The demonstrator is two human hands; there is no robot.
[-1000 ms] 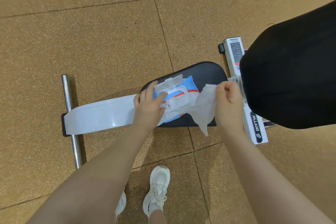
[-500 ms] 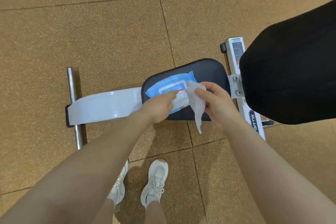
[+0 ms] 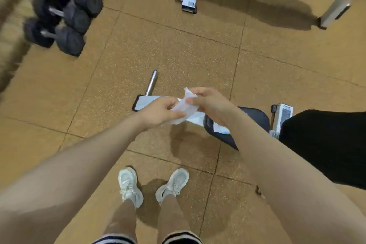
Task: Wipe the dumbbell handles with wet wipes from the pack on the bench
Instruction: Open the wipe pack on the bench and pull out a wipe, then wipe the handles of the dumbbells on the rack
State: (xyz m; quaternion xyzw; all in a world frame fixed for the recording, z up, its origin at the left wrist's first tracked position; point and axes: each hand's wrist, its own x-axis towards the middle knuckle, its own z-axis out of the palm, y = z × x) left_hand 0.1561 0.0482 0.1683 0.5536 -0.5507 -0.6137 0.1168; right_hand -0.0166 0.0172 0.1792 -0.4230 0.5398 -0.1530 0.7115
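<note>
Above the bench pad [image 3: 259,118] we've now got the wipe [image 3: 185,108] lifted off the pack [image 3: 220,129], view swung toward the dumbbells [image 3: 63,18]. Left hand [image 3: 158,112] and right hand [image 3: 210,103] both pinch it, stretched roughly left-right between them. Any label text is too blurry to read.
</note>
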